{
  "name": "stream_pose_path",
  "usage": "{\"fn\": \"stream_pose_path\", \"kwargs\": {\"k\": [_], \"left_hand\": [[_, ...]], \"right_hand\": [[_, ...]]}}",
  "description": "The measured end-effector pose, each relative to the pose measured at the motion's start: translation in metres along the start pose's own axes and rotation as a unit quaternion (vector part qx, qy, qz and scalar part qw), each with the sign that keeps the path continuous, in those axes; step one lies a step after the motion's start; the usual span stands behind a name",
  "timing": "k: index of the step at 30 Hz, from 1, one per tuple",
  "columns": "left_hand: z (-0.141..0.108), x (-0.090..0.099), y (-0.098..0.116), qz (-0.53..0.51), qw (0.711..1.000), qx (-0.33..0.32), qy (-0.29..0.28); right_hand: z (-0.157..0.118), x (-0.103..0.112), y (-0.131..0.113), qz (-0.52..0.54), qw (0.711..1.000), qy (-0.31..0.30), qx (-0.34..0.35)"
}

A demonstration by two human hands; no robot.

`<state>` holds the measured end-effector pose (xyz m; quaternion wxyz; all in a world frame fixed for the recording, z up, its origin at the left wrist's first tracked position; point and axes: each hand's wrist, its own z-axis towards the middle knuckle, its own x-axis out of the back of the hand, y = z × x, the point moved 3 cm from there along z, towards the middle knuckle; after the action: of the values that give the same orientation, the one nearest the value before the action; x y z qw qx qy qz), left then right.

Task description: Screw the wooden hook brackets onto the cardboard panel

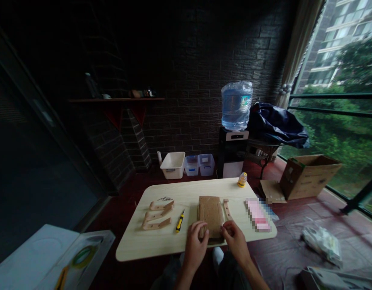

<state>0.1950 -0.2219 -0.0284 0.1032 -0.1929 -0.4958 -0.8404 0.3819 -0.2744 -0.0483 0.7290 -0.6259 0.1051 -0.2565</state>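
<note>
A brown rectangular board or packet [210,213], seemingly in clear wrap, lies at the near middle of the pale table [170,249]. My left hand [198,237] is at its left near edge, thumb and fingers curled close together. At the right near edge, my right hand [235,237] pinches at the edge or wrap; exactly what its fingers hold is too small to tell. A curved wooden piece [227,209] lies just beyond my right hand. Left of the packet is a yellow and black screwdriver [180,221], and farther left are several curved wooden pieces [157,219].
Small dark screws [165,198] lie at the table's back left. A yellow-capped bottle [242,179] stands at the back right, near a blurred pink item [258,215]. Beyond are plastic bins [173,165], a water dispenser [234,153] and a cardboard box [309,177].
</note>
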Motion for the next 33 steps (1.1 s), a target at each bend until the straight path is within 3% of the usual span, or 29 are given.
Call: {"fn": "stream_pose_path", "kwargs": {"k": [3,6,9,12,16,20,26,33], "left_hand": [[-0.002,0.008,-0.009,0.005,1.000,0.001,0.020],[-0.005,0.028,-0.034,-0.006,0.997,0.053,0.056],[-0.006,0.050,-0.062,-0.010,0.991,0.114,0.077],[-0.006,0.058,-0.074,-0.021,0.989,0.126,0.070],[-0.003,0.040,-0.062,-0.015,0.995,0.074,0.060],[-0.002,0.010,-0.039,0.035,0.998,-0.013,0.050],[-0.003,-0.018,-0.026,0.097,0.991,-0.067,-0.057],[0.011,-0.026,-0.040,0.104,0.991,-0.054,-0.069]], "right_hand": [[0.002,-0.004,0.003,-0.017,1.000,-0.003,0.008],[0.006,-0.003,0.012,-0.019,1.000,0.010,0.007],[0.015,0.012,0.027,-0.014,0.999,0.035,-0.005],[0.027,0.037,0.044,-0.069,0.994,0.084,-0.006],[0.045,0.067,0.066,-0.113,0.984,0.134,-0.015],[0.065,0.082,0.078,-0.204,0.973,0.108,-0.014],[0.088,0.084,0.093,-0.267,0.962,0.046,-0.032],[0.102,0.077,0.115,-0.285,0.957,0.022,-0.042]]}}
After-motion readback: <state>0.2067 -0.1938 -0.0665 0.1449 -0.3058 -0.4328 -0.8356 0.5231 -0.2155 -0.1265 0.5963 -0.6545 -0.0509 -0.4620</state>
